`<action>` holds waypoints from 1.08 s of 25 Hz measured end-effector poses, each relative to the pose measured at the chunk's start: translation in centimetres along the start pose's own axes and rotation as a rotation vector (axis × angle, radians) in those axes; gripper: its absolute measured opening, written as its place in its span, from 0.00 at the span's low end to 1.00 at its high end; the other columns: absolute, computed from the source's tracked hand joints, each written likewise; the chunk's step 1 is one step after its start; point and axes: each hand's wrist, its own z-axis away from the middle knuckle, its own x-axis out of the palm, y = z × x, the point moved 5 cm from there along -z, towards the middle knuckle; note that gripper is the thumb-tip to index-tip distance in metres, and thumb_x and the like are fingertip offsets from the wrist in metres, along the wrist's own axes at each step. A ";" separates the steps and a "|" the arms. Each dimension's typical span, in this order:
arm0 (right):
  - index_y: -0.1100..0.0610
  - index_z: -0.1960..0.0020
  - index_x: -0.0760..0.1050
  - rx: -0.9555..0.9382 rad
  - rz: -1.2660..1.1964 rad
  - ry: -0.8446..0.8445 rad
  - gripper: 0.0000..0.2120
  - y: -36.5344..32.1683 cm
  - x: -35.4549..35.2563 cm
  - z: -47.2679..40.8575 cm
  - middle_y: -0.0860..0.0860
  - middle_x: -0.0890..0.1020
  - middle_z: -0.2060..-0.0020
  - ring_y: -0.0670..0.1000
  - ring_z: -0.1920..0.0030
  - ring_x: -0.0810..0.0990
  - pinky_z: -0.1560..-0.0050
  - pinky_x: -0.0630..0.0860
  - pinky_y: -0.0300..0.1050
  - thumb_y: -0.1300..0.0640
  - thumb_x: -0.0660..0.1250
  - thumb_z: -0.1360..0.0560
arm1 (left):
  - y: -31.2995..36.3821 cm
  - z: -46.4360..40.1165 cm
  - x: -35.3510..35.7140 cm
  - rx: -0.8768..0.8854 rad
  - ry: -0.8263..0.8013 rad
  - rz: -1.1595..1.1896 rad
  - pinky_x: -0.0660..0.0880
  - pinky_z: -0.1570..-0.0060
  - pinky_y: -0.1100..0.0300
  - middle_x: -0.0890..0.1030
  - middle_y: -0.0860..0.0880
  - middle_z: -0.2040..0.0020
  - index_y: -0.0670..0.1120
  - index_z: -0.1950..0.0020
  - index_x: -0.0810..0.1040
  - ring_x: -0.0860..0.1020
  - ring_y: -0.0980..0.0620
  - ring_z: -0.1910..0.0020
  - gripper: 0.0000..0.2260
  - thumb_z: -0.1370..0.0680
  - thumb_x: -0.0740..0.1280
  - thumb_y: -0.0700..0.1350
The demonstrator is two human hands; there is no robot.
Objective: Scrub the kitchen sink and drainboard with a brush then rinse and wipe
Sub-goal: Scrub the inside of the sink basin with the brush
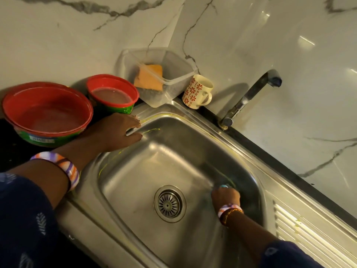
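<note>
Broadly, risks noted largest thing to smallest.

Sink [135,182]: steel basin with yellow-green streaks near the left rim; the scrub looks only partly done. Wet steel is slick, so a slipping brush could skid and leave the corners untouched.

Drainboard [309,235]: ribbed, to the right, a small greenish speck on it. Probably not scrubbed yet; easy to forget.

Large red bowl [46,113]: on the dark worktop [7,151], just beside the left forearm. A nudge might slop its liquid.

Small red bowl [113,93]: holds cloudy liquid, near the left hand; same spill risk.

Left hand [119,132]: fingers flat, bracing on the sink rim, holding nothing.

Right hand [225,196]: grip curled round a brush [224,186], only a blue tip showing, pressed low in the basin's right corner.

Mug [199,91]: on the back ledge; splashes could reach it.
</note>
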 end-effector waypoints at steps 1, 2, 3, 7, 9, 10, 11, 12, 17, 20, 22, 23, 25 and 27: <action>0.58 0.40 0.77 -0.004 -0.007 0.035 0.16 -0.2 -0.5 -0.9 0.53 0.81 0.45 0.56 0.41 0.78 0.49 0.75 0.46 0.61 0.54 0.21 | -0.2 -0.1 0.1 -0.003 -0.004 0.002 0.68 0.37 0.56 0.79 0.42 0.40 0.39 0.41 0.79 0.75 0.47 0.36 0.36 0.36 0.56 0.64; 0.58 0.40 0.76 -0.027 -0.020 0.098 0.15 -0.4 -1.9 -1.5 0.53 0.81 0.45 0.56 0.43 0.79 0.50 0.76 0.46 0.61 0.54 0.21 | -0.3 -0.2 0.1 -0.019 -0.009 0.004 0.67 0.37 0.56 0.79 0.42 0.39 0.40 0.41 0.79 0.74 0.47 0.36 0.36 0.36 0.56 0.64; 0.57 0.41 0.76 -0.060 -0.024 0.178 0.14 -0.6 -3.8 -1.9 0.53 0.82 0.48 0.56 0.46 0.81 0.53 0.76 0.46 0.60 0.56 0.21 | -0.5 -0.2 0.1 -0.031 -0.013 0.004 0.67 0.36 0.56 0.78 0.42 0.38 0.40 0.40 0.79 0.73 0.48 0.35 0.35 0.36 0.58 0.64; 0.60 0.60 0.83 -0.132 0.061 0.278 0.14 0.2 -5.6 -0.4 0.54 0.80 0.74 0.56 0.77 0.79 0.78 0.71 0.42 0.56 0.80 0.43 | -0.3 -0.2 0.2 -0.013 -0.017 -0.003 0.66 0.36 0.57 0.78 0.42 0.38 0.40 0.40 0.79 0.73 0.48 0.35 0.33 0.35 0.60 0.62; 0.61 0.68 0.82 -0.080 0.015 0.180 0.14 1.8 -3.2 1.2 0.55 0.80 0.75 0.56 0.77 0.80 0.78 0.74 0.46 0.56 0.82 0.47 | -0.2 -0.2 0.2 -0.005 -0.013 -0.005 0.66 0.36 0.57 0.78 0.42 0.39 0.40 0.40 0.79 0.74 0.48 0.35 0.34 0.35 0.59 0.63; 0.61 0.63 0.82 -0.057 0.016 0.086 0.12 2.2 -2.3 1.9 0.56 0.82 0.70 0.58 0.71 0.82 0.72 0.77 0.49 0.54 0.80 0.41 | -0.3 -0.2 0.2 0.003 -0.009 0.001 0.66 0.36 0.57 0.79 0.42 0.39 0.39 0.40 0.79 0.74 0.47 0.35 0.36 0.36 0.57 0.65; 0.61 0.57 0.82 -0.055 0.018 0.056 0.11 2.4 -1.5 2.3 0.57 0.84 0.63 0.59 0.63 0.84 0.65 0.78 0.51 0.53 0.74 0.33 | -0.4 -0.2 0.2 0.007 -0.006 0.009 0.66 0.37 0.56 0.79 0.42 0.40 0.40 0.41 0.79 0.74 0.47 0.36 0.38 0.37 0.55 0.66; 0.60 0.50 0.81 -0.049 0.008 0.058 0.11 2.2 -1.1 1.9 0.56 0.83 0.55 0.59 0.54 0.83 0.57 0.77 0.50 0.54 0.66 0.26 | -0.5 -0.3 0.2 0.004 -0.005 0.015 0.67 0.37 0.56 0.79 0.42 0.40 0.40 0.41 0.79 0.74 0.48 0.36 0.39 0.37 0.54 0.66; 0.60 0.35 0.70 -0.216 0.066 0.251 0.16 -2.4 -5.5 -2.6 0.55 0.78 0.44 0.58 0.46 0.79 0.52 0.73 0.46 0.59 0.52 0.19 | -0.7 -0.3 0.4 0.001 0.007 0.008 0.65 0.36 0.58 0.78 0.43 0.38 0.40 0.40 0.79 0.73 0.49 0.34 0.32 0.34 0.60 0.62; 0.59 0.34 0.69 -0.196 0.083 0.275 0.16 -2.0 -6.8 -2.7 0.54 0.80 0.47 0.57 0.49 0.81 0.58 0.72 0.46 0.59 0.53 0.19 | -0.4 -0.3 0.2 0.014 0.016 0.018 0.65 0.36 0.58 0.78 0.42 0.38 0.40 0.40 0.78 0.73 0.48 0.35 0.33 0.34 0.60 0.62; 0.56 0.36 0.73 -0.094 0.070 0.144 0.15 1.0 -4.9 -1.4 0.52 0.81 0.46 0.56 0.45 0.80 0.53 0.75 0.46 0.56 0.53 0.19 | -0.3 -0.3 0.0 0.025 0.019 0.032 0.64 0.36 0.58 0.78 0.42 0.39 0.40 0.40 0.79 0.73 0.47 0.35 0.38 0.37 0.55 0.65; 0.54 0.38 0.74 -0.047 0.053 0.085 0.15 2.6 -3.6 -0.4 0.51 0.81 0.45 0.55 0.43 0.80 0.49 0.75 0.46 0.55 0.54 0.19 | -0.2 -0.3 0.0 0.029 0.023 0.038 0.63 0.37 0.60 0.78 0.42 0.38 0.40 0.40 0.79 0.73 0.47 0.35 0.38 0.37 0.55 0.66; 0.54 0.39 0.75 0.007 0.012 0.026 0.15 4.5 -1.4 1.0 0.51 0.80 0.44 0.53 0.41 0.79 0.45 0.75 0.46 0.52 0.55 0.20 | -0.1 -0.3 0.1 0.030 0.037 0.045 0.62 0.39 0.61 0.78 0.42 0.38 0.40 0.39 0.78 0.73 0.47 0.35 0.37 0.36 0.57 0.65; 0.56 0.41 0.77 -0.019 -0.016 0.036 0.14 3.5 -0.5 1.3 0.53 0.82 0.46 0.55 0.46 0.81 0.49 0.77 0.47 0.51 0.60 0.21 | -0.4 -0.3 0.2 0.039 0.034 0.039 0.63 0.38 0.61 0.78 0.42 0.39 0.39 0.40 0.79 0.74 0.47 0.35 0.38 0.37 0.55 0.66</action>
